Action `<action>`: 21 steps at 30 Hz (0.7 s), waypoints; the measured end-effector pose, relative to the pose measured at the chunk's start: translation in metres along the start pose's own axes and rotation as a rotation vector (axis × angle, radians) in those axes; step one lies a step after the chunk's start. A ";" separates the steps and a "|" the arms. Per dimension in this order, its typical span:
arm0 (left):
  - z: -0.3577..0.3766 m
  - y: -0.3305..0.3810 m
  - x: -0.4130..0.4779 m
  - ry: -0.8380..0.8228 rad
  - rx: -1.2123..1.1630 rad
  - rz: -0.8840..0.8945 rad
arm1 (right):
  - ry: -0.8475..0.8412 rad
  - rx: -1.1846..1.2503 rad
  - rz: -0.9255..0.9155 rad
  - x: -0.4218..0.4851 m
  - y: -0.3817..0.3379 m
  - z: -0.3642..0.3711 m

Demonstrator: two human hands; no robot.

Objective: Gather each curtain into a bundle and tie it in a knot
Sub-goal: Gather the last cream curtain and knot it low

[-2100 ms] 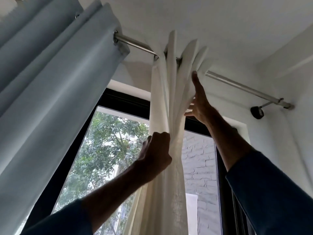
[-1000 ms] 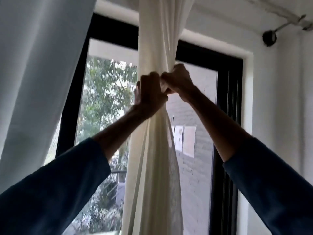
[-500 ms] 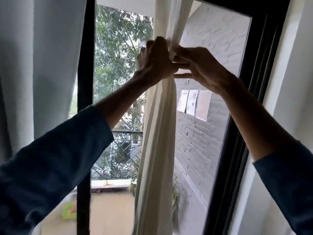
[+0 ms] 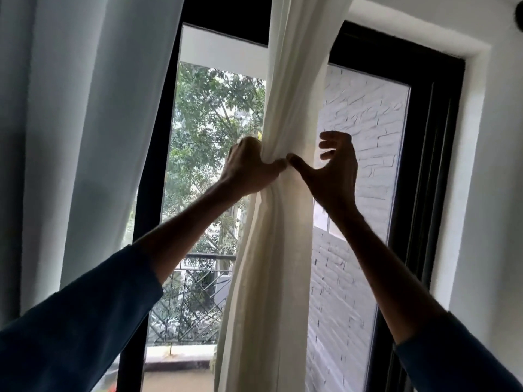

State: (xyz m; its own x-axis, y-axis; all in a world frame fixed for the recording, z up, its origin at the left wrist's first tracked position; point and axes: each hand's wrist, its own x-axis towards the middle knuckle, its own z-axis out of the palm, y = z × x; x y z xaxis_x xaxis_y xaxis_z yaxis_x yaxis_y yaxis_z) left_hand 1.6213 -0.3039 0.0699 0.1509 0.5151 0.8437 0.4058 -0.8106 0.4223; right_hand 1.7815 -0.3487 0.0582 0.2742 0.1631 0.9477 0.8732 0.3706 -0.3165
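Left hand [image 4: 250, 168] curls round the cream curtain [image 4: 271, 278], cinching its soft, thin folds into a narrow waist. Right hand [image 4: 334, 171], fingers spread and loose, sets its thumb tip against the cloth. The bundle hangs mid-window, before the black frame [image 4: 441, 137]; a smooth grey curtain [image 4: 85, 108] hangs left.

Daylight comes through a tall black-framed window [image 4: 433, 165] set in a white wall [image 4: 498, 193] on the right, and beyond the glass stand green trees [image 4: 209, 114] on the left, a white-painted brick wall [image 4: 365, 131] on the right and a dark balcony railing [image 4: 209, 256] lower down.
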 end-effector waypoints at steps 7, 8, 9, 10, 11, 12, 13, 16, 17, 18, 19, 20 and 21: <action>0.002 -0.009 -0.018 0.046 -0.249 0.122 | -0.264 0.279 0.143 -0.009 -0.028 0.001; 0.001 -0.008 -0.021 -0.012 -0.284 0.124 | -0.280 0.250 0.146 -0.007 -0.030 -0.001; 0.002 -0.009 -0.023 -0.066 -0.335 0.122 | -0.292 0.230 0.145 -0.005 -0.032 -0.004; 0.003 -0.011 -0.025 -0.109 -0.402 0.118 | -0.305 0.224 0.143 -0.003 -0.033 -0.007; 0.002 -0.014 -0.026 -0.129 -0.446 0.117 | -0.312 0.232 0.145 -0.001 -0.034 -0.010; 0.001 -0.016 -0.028 -0.123 -0.453 0.121 | -0.316 0.254 0.155 0.000 -0.036 -0.013; 0.001 -0.020 -0.027 -0.109 -0.437 0.130 | -0.320 0.281 0.172 0.001 -0.035 -0.014; 0.001 -0.022 -0.029 -0.039 -0.401 0.112 | -0.327 0.334 0.216 0.000 -0.034 -0.016; 0.002 -0.021 -0.031 0.003 -0.402 0.098 | -0.335 0.347 0.225 -0.001 -0.033 -0.016; 0.002 -0.020 -0.033 0.049 -0.405 0.079 | -0.342 0.357 0.233 -0.002 -0.032 -0.016; 0.002 -0.017 -0.036 0.104 -0.416 0.068 | -0.341 0.361 0.233 -0.004 -0.031 -0.016; 0.003 -0.014 -0.041 0.157 -0.427 0.091 | -0.326 0.347 0.222 -0.007 -0.031 -0.015; 0.005 -0.011 -0.046 0.208 -0.436 0.164 | -0.304 0.317 0.203 -0.010 -0.032 -0.014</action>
State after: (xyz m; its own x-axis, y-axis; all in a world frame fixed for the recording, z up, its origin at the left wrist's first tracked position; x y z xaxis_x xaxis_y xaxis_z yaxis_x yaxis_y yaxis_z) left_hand 1.6147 -0.3169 0.0249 -0.0195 0.3409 0.9399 -0.0292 -0.9399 0.3403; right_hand 1.7562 -0.3756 0.0595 0.2550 0.5039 0.8253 0.6353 0.5561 -0.5359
